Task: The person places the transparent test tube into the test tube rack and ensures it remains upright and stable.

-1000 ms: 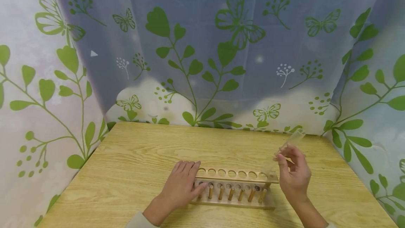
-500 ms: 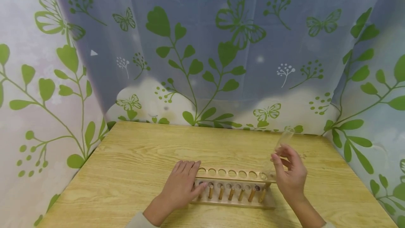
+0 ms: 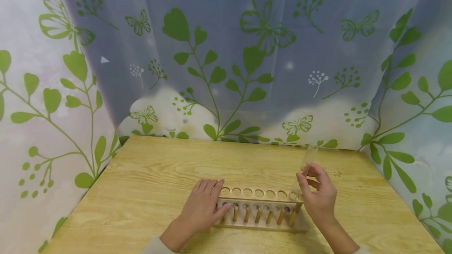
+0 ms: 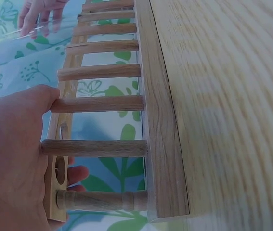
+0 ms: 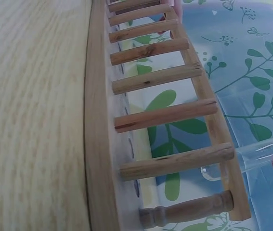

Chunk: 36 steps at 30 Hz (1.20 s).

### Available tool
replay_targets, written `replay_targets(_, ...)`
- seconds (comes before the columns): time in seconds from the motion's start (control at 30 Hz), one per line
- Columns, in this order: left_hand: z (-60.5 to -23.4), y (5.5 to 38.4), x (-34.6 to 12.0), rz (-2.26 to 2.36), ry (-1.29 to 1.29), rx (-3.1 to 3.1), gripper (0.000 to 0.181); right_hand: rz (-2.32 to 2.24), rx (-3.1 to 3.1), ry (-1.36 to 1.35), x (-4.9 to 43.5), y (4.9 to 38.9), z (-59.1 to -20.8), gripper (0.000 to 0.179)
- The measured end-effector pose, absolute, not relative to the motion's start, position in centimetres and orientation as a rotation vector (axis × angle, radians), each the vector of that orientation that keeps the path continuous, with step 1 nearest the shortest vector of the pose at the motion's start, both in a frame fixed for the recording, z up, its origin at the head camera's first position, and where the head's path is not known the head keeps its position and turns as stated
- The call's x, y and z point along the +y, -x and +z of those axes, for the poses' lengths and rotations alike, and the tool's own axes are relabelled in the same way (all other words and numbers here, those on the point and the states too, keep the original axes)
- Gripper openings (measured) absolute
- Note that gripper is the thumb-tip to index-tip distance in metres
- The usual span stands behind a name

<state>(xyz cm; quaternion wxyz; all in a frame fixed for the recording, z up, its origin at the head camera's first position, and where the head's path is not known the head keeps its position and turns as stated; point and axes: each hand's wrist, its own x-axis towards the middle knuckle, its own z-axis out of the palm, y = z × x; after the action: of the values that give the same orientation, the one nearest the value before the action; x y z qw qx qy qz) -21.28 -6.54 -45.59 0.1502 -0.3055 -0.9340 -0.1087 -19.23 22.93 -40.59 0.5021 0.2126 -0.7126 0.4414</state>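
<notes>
A wooden test tube rack stands on the table, with a row of holes in its upper rail and upright pegs below. My left hand grips its left end; in the left wrist view the thumb lies on the near side of the rail, and fingertips show beyond it. My right hand pinches a clear glass test tube, tilted, over the rack's right end. In the right wrist view, the rounded bottom of the tube shows just below the upper rail at the end hole.
The wood-grain table extends around the rack. A patterned cloth with green leaves and butterflies hangs behind and at both sides. Dark round spots show in some lower recesses of the rack.
My right hand has moved left and slightly down with the test tube, whose slant has become steeper, bringing its bottom to the rack's rightmost hole. My left hand and the rack have stayed still.
</notes>
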Motion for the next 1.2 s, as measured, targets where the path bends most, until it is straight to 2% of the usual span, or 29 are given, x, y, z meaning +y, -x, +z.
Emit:
replay_targets(0.3,-45.4,21.6,-6.6,-0.307,0.883,-2.684,0.069,1.050,-1.744,-0.497,22.9,19.5,-40.9,0.038)
replay_targets(0.63,-45.7,21.6,-6.7,-0.298,0.876,-2.687,0.069,1.084,-1.870,-0.432,24.3,20.5,-44.1,0.041)
replay_targets(1.2,-46.1,21.4,-6.6,-0.290,0.864,-2.694,0.068,1.085,-1.945,-0.407,24.5,19.7,-44.7,0.036)
